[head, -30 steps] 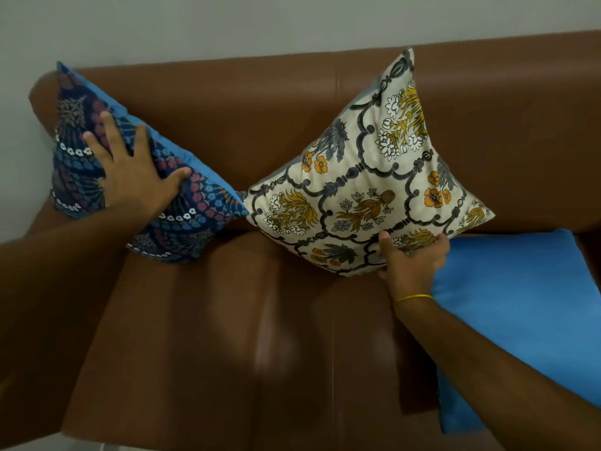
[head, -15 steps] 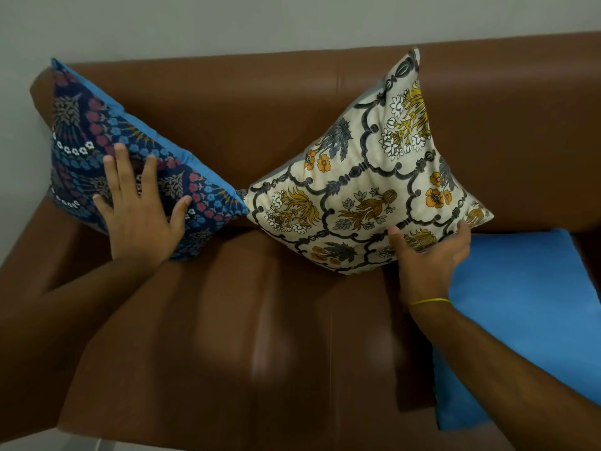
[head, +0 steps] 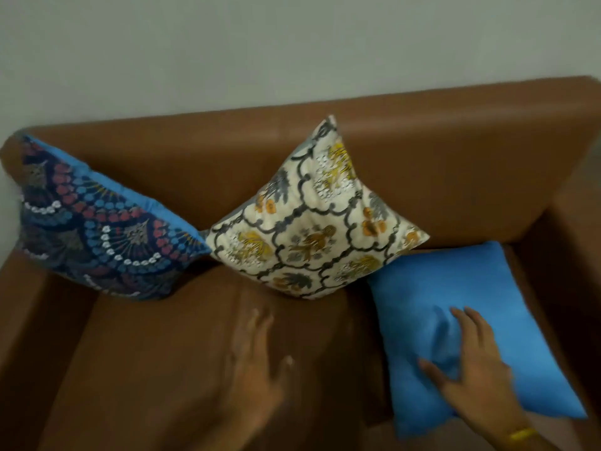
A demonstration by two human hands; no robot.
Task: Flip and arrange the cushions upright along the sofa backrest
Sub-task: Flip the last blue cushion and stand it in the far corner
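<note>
A dark blue patterned cushion [head: 97, 232] stands on a corner against the sofa backrest [head: 455, 157] at the left. Beside it a cream floral cushion [head: 312, 222] stands on a corner too, its left tip touching the dark one. A plain blue cushion [head: 461, 323] lies flat on the seat at the right. My right hand [head: 471, 369] presses on the blue cushion's near half, thumb and fingers pinching the fabric into a fold. My left hand [head: 257, 362] is blurred, fingers apart, over the bare seat and holds nothing.
The brown leather seat [head: 162, 369] is bare between the hands and the left armrest [head: 19, 304]. The right armrest [head: 572, 255] rises just beyond the blue cushion. A pale wall [head: 292, 43] runs behind the backrest.
Both hands have left the two upright cushions. The right hand went right onto the blue cushion; the left hand swung to the middle of the seat. The view shifted right.
</note>
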